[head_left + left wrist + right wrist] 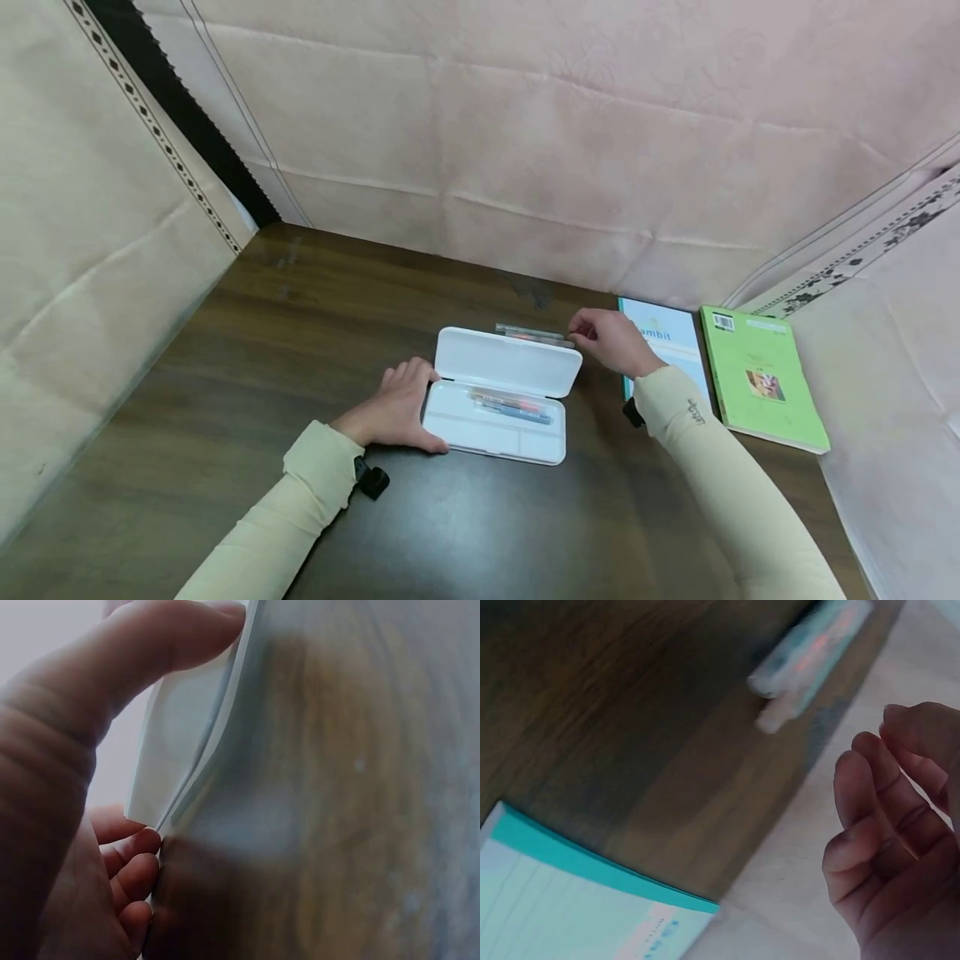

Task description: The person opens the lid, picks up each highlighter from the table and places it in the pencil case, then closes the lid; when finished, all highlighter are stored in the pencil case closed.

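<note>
**Left hand (401, 408) grips the pencil case (463, 421); right hand (611, 340) holds nothing we can see**

We find the left hand's thumb along the near edge of the white pencil case and its fingers curled at the far side, grasping the left end. The case lies on the table (337, 308), just right of that hand, its lid (498, 362) open. To the right of this grip, inside the tray, we see a few pens (517, 408), bluish and pinkish.

The right hand's fingers are loosely bent and released, just beside the loose pens (528, 334) behind the lid.

Right of that hand and partly under its sleeve (678, 425), we can read "ambit" in blue on the white-and-blue book (682, 354). The dark lettering on the sleeve we cannot make out. Farther right, the green book (772, 358) bears a barcode (723, 322) and a small picture (765, 385); its faint print is too small for us to read.
</note>
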### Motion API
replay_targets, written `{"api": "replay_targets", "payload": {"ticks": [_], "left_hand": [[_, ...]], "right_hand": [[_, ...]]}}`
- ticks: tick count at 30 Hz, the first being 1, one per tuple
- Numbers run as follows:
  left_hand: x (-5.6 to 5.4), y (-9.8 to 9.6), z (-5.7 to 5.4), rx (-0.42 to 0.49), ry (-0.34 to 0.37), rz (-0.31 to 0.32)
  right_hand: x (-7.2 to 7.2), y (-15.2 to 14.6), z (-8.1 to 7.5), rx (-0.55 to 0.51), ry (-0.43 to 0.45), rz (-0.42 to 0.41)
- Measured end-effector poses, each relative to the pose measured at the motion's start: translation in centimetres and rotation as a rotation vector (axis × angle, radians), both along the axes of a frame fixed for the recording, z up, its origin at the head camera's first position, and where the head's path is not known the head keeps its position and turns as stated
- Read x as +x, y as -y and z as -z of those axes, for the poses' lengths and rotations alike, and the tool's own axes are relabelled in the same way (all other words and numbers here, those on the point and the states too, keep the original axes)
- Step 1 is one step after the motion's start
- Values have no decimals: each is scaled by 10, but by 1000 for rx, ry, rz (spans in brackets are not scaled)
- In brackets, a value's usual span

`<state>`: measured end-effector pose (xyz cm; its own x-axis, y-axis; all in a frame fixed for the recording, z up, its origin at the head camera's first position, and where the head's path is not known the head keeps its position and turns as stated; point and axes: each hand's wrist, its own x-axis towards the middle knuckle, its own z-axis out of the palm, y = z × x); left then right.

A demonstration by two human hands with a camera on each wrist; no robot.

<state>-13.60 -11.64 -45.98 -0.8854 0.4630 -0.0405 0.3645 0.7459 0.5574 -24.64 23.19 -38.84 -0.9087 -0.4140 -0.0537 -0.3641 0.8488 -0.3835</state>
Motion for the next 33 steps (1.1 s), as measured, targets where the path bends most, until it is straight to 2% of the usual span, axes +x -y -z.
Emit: {"api": "replay_targets", "payload": {"ticks": [6,13,33], "left_hand": [[1,-1,2,-7,-7,-4],[0,-2,2,-4,-11,1],[1,-1,1,-20,2,-5]], "right_hand": [[-19,3,17,51,46,-9],[-26,10,28,78,81,-13],[-36,15,28,118,130,-15]]}}
